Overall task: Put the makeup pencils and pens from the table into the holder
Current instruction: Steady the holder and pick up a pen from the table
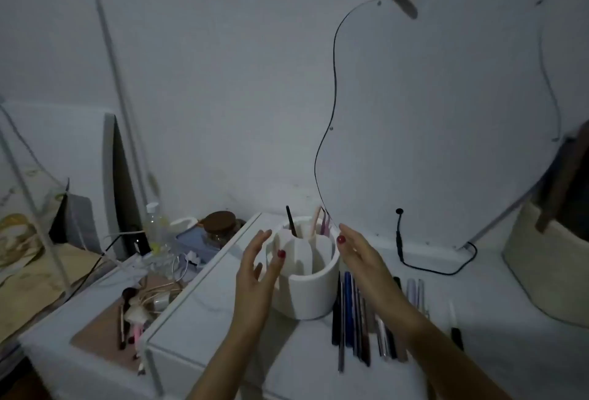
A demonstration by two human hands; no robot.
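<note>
In the head view, a white holder (pixel 302 275) with inner dividers is seen standing on the white counter (pixel 497 329), a few tools already upright in its far compartments. The left hand (pixel 258 272) is held just beside the holder's left wall and the right hand (pixel 360 259) just beside its right rim; the fingers (pixel 263 238) of both are spread and relaxed, and nothing is gripped by either. Whether the holder is actually touched cannot be told. The makeup pencils and pens (pixel 353 317) lie in a row on the counter just right of the holder, partly hidden under the right forearm, with two pale pens (pixel 416 291) and a white-and-black pen (pixel 454 323) a little farther right. None of these has been lifted yet, so the task is judged to be at its start. Risks are judged as follows: the row could be swept or rolled apart by the right forearm as it is drawn back; the holder could be nudged toward the counter's left edge and the open drawer (pixel 127 313) if pushed from the right; and a pencil dropped at a slant could catch on a divider and tip out.
</note>
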